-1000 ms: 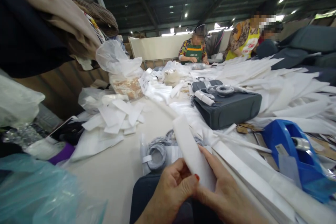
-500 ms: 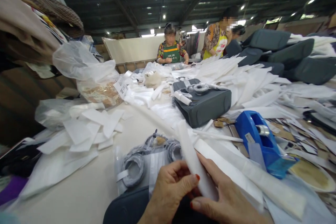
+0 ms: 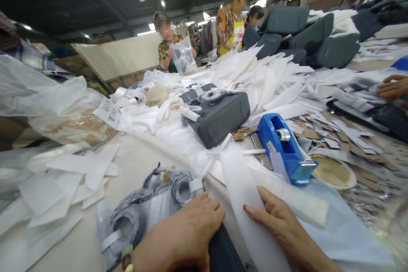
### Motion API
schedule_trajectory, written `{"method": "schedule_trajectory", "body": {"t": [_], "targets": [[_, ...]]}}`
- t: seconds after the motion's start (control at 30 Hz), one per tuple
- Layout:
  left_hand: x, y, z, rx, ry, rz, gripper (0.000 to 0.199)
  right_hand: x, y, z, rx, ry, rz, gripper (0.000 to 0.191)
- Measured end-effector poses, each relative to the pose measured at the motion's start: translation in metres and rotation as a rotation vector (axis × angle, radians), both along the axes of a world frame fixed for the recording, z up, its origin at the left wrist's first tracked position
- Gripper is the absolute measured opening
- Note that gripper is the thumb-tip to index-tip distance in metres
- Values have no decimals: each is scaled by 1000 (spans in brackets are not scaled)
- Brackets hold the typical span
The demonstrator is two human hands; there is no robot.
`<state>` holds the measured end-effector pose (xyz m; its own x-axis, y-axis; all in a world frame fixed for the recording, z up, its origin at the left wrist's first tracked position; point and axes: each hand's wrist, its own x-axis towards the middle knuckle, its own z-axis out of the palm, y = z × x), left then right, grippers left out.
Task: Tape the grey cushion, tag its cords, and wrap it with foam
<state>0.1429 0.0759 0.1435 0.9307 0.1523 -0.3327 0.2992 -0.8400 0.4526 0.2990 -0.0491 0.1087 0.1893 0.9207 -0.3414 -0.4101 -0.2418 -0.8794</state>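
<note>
My right hand (image 3: 280,221) pinches a long white foam sheet strip (image 3: 240,187) between thumb and fingers, its far end standing up from the table. My left hand (image 3: 188,225) lies over a dark blue-grey bag (image 3: 225,248) at the front, its fingers curled downward. Whatever those fingers grip is hidden beneath the hand. Plastic-wrapped coiled straps (image 3: 127,214) rest on this bag, held by white bands. Farther back, a similar dark bag (image 3: 219,119) carries wrapped straps on top.
A blue tape dispenser (image 3: 280,148) stands right of centre beside a round dish (image 3: 333,172). White foam pieces (image 3: 57,187) lie at left, near a plastic sack (image 3: 73,114). Co-workers (image 3: 231,25) stand behind heaped foam strips (image 3: 248,72). Another person's hand (image 3: 393,87) reaches in at right.
My left hand has left the foam strip and moved left onto the bag; my right hand still holds the strip. The view has turned right. A co-worker now lifts a clear bag.
</note>
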Motion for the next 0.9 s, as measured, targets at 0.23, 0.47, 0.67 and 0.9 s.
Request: {"method": "schedule_trajectory", "body": {"t": [0.23,0.47,0.67,0.9], "targets": [[28,23,-13,76,145,-294,57,7,-11,-24,16,-291,48,34],[34,17,-8,193,439,-384,36,11,-17,-43,-8,-475,71,35],[15,12,8,181,242,-321,13,16,-23,-42,-68,-516,143,48],[13,-1,38,406,35,-387,15,8,-13,-48,46,-432,398,46]]}}
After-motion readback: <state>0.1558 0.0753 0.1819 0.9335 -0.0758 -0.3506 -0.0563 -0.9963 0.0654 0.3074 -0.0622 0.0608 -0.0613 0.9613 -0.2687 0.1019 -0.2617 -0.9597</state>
